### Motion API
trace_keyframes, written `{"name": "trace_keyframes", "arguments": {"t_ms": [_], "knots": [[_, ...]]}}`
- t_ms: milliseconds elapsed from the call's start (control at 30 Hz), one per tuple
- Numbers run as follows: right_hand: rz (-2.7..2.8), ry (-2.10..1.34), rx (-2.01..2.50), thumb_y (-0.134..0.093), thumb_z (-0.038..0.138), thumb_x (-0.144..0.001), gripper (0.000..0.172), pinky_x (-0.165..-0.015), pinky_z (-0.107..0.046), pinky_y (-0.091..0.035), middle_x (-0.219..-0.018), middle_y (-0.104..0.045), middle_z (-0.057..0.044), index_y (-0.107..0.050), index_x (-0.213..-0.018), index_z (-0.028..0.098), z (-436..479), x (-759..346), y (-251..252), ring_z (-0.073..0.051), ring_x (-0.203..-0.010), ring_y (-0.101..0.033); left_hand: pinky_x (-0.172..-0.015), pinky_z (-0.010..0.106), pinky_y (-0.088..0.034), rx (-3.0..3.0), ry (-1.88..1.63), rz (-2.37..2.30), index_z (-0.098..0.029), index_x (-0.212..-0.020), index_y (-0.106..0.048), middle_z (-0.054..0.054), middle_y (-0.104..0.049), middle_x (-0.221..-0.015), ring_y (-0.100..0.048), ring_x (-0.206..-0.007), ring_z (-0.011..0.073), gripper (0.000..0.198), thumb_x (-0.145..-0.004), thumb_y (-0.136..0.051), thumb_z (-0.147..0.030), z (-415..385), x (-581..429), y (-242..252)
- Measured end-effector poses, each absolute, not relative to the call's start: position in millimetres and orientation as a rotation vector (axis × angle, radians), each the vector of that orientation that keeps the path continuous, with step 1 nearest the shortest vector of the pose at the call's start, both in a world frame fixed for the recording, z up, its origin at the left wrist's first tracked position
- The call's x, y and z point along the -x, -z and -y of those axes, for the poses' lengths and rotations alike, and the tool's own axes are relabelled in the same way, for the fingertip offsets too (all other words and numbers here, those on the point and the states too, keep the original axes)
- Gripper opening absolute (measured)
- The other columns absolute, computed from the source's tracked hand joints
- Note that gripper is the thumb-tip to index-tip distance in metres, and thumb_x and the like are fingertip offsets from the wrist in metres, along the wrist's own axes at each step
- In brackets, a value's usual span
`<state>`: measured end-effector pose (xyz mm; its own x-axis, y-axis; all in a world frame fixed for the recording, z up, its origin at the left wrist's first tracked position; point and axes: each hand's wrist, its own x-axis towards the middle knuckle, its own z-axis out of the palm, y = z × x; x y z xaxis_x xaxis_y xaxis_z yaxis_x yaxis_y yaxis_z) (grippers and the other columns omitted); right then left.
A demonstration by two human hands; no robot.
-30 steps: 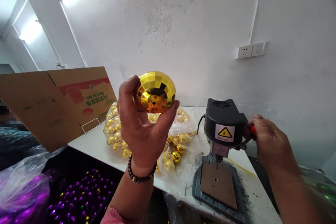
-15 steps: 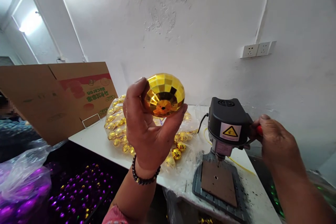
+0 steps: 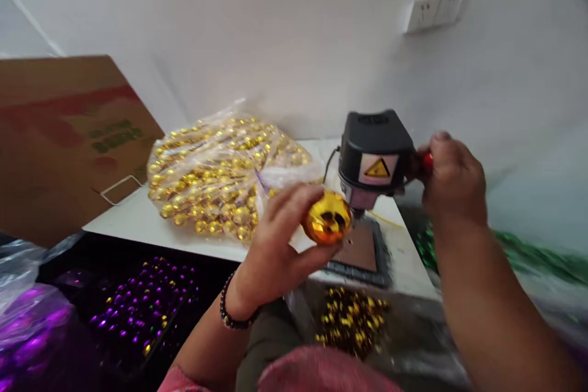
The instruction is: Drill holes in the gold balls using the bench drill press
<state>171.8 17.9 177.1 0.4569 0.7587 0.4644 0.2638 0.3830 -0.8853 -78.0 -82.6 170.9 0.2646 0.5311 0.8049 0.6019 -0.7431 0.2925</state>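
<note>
Between the fingers and thumb of my left hand (image 3: 280,242) is a shiny gold faceted ball (image 3: 327,218), kept in the air in front of a small black bench drill press (image 3: 375,150). My right hand (image 3: 454,180) is closed around the red-knobbed lever (image 3: 427,162) on the drill's right side. Below the drill head, the brown base board (image 3: 361,248) with a small hole lies on a dark base plate. The ball and my left hand partly hide the drill bit and the board.
A clear bag of small gold balls (image 3: 211,177) sits on the white table (image 3: 138,220), beside a cardboard box (image 3: 68,141). Below are purple balls (image 3: 142,306), loose gold balls (image 3: 353,318) and a purple-filled bag (image 3: 37,331). Green shiny material (image 3: 537,257) lies at right.
The view has tipped down. My left hand has brought the gold ball from up in front of the wall to beside the drill. My right hand stays on the lever.
</note>
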Motion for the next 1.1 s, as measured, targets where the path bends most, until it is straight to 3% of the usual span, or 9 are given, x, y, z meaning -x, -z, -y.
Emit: {"name": "trace_keyframes", "arguments": {"t_ms": [167, 300, 400, 500, 600, 767, 900, 1000, 1100], "knots": [[1.056, -0.531, 0.94, -0.048, 0.048, -0.092, 0.034, -0.052, -0.022, -0.038, -0.057, -0.047, 0.004, -0.048, -0.074, 0.019, -22, -166, -178, -0.006, -0.052, -0.046, -0.104, 0.04, -0.056, 3.532, 0.588, 1.538, -0.022, -0.14, -0.059, 0.013, -0.066, -0.135, -0.067, -0.119, 0.0272, 0.07, -0.074, -0.082, -0.028, 98, 58, -50], [1.029, -0.505, 0.851, -0.046, 0.042, -0.095, 0.034, -0.049, -0.02, -0.035, -0.054, -0.047, 0.005, -0.048, -0.071, 0.018, -21, -163, -179, -0.004, -0.047, -0.046, -0.105, 0.041, -0.055, 3.537, 0.491, 1.798, -0.023, -0.145, -0.054, 0.014, -0.058, -0.146, -0.067, -0.119, 0.0273, 0.076, -0.074, -0.081, -0.026, 96, 58, 0], [1.012, -0.507, 0.806, -0.049, 0.039, -0.094, 0.033, -0.044, -0.023, -0.034, -0.053, -0.048, 0.004, -0.051, -0.069, 0.018, -21, -162, -180, -0.007, -0.043, -0.045, -0.094, 0.039, -0.06, 3.211, 0.755, 2.044, -0.02, -0.138, -0.06, 0.013, -0.068, -0.131, -0.072, -0.098, 0.0222, 0.053, -0.086, -0.069, -0.026, 69, 77, -3], [1.003, -0.517, 0.794, -0.049, 0.037, -0.093, 0.031, -0.042, -0.024, -0.033, -0.053, -0.049, 0.003, -0.052, -0.068, 0.019, -21, -161, -180, -0.007, -0.042, -0.044, -0.104, 0.043, -0.054, 2.522, 0.888, 2.198, -0.014, -0.128, -0.064, 0.018, -0.069, -0.13, -0.068, -0.115, 0.0258, 0.037, -0.093, -0.052, -0.015, 24, 100, -23], [1.011, -0.509, 0.759, -0.051, 0.04, -0.093, 0.031, -0.042, -0.025, -0.034, -0.054, -0.049, 0.004, -0.051, -0.069, 0.02, -21, -162, -179, -0.007, -0.043, -0.046, -0.108, 0.04, -0.049, 2.231, 0.659, 2.265, -0.011, -0.13, -0.062, 0.021, -0.068, -0.13, -0.064, -0.123, 0.027, 0.039, -0.096, -0.043, -0.013, -20, 115, -41], [1.068, -0.479, 0.79, -0.052, 0.049, -0.093, 0.038, -0.044, -0.022, -0.036, -0.055, -0.049, 0.005, -0.05, -0.071, 0.019, -22, -164, -175, -0.006, -0.046, -0.049, -0.097, 0.04, -0.052, 2.288, -0.023, 2.358, -0.013, -0.128, -0.061, 0.02, -0.07, -0.124, -0.067, -0.118, 0.0326, 0.042, -0.092, -0.058, -0.033, -49, 113, -44], [1.089, -0.446, 0.78, -0.048, 0.048, -0.096, 0.04, -0.051, -0.019, -0.038, -0.056, -0.049, 0.006, -0.05, -0.072, 0.016, -23, -166, -173, -0.004, -0.05, -0.051, -0.094, 0.044, -0.052, 2.233, -0.223, 2.343, -0.013, -0.125, -0.06, 0.021, -0.07, -0.123, -0.068, -0.114, 0.0344, 0.042, -0.089, -0.059, -0.034, -48, 105, -37], [1.08, -0.45, 0.79, -0.048, 0.046, -0.097, 0.04, -0.052, -0.019, -0.038, -0.053, -0.048, 0.006, -0.049, -0.071, 0.016, -23, -166, -173, -0.003, -0.047, -0.048, -0.099, 0.05, -0.05, 2.241, -0.077, 2.296, -0.013, -0.121, -0.06, 0.021, -0.07, -0.119, -0.065, -0.118, 0.0374, 0.041, -0.083, -0.065, -0.028, -42, 102, -38], [1.076, -0.454, 0.787, -0.049, 0.045, -0.097, 0.04, -0.05, -0.02, -0.039, -0.051, -0.048, 0.007, -0.049, -0.069, 0.016, -25, -166, -173, -0.004, -0.045, -0.047, -0.099, 0.045, -0.051, 2.451, 0.53, 2.316, -0.015, -0.123, -0.056, 0.017, -0.069, -0.117, -0.066, -0.114, 0.0321, 0.047, -0.078, -0.069, -0.025, -29, 100, -41]]}}
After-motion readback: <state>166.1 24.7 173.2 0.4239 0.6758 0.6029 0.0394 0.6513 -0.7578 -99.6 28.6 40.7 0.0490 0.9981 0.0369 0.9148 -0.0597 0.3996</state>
